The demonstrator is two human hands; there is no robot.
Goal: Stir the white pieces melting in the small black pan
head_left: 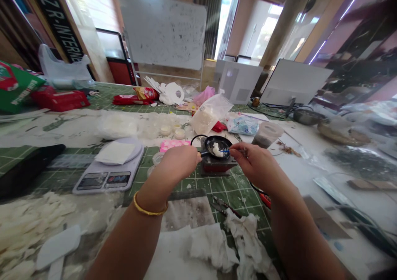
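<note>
A small black pan [218, 144] holding a white lump sits on a little red-brown burner [217, 165] in the middle of the green cutting mat. My left hand [178, 162], with a gold bangle at the wrist, is closed on the pan's handle at its left side. My right hand [252, 160] is pinched on a thin tool whose blue tip reaches into the white lump from the right.
A white digital scale [107, 170] with a white sheet on it stands to the left. Crumpled tissue [229, 242] and small pliers [225, 207] lie near me. Bags, small cups, a plastic cup [266, 134] and a whiteboard [163, 27] are behind.
</note>
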